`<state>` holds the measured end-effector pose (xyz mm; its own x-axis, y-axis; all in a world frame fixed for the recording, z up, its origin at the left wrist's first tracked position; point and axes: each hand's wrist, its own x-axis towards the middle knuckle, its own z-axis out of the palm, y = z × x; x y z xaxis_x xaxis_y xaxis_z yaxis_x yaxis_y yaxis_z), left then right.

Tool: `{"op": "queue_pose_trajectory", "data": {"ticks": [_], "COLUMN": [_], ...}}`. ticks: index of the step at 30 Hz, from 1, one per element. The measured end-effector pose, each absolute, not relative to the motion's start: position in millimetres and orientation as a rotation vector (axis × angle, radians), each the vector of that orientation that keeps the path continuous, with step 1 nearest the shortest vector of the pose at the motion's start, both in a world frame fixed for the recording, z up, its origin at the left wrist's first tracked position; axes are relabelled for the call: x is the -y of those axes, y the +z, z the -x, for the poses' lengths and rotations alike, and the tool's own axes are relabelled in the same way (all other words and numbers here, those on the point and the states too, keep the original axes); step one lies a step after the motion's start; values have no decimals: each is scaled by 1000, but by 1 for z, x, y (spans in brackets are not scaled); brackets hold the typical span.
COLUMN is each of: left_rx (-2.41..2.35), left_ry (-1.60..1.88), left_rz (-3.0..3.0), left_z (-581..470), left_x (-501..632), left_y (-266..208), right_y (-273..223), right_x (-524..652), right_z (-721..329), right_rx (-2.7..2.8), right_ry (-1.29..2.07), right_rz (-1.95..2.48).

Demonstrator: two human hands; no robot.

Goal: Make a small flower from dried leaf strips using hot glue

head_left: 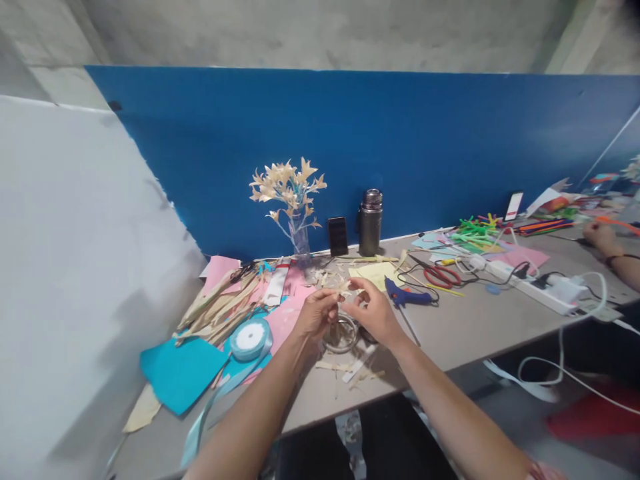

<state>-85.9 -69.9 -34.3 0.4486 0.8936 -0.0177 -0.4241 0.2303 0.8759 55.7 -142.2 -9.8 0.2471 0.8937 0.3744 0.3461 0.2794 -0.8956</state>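
Above the middle of the table, my left hand is closed in a pinch on a small pale piece that looks like dried husk. My right hand curls in from the other side, its thumb and forefinger at the same piece. Much of the piece is hidden by fingers. Just below the hands sits a round, ring-rimmed object, partly covered. Pale scraps lie around it. To the right of my right hand is a blue glue gun.
Left are husk strips, a light-blue ribbon roll and a teal sheet. Behind stand a vase of pale flowers, a phone and a flask. Red-handled scissors, a power strip and another person's hand are right.
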Motion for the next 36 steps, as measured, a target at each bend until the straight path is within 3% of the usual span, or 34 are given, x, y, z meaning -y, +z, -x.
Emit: {"op": "queue_pose_trajectory", "data": {"ticks": [13, 20, 36], "left_rx": [-548, -529, -512], "left_ry": [893, 809, 952], "left_rz": [-982, -843, -781], "left_z": [82, 76, 87], "left_x": [76, 76, 69], "left_y": [-40, -44, -41], "right_y": [-24, -32, -29], "right_x": [124, 130, 131], "right_z": [-57, -63, -57], "right_rx": [1102, 1108, 1282], "right_ry": [788, 690, 673], "right_rz": [989, 967, 1238]}}
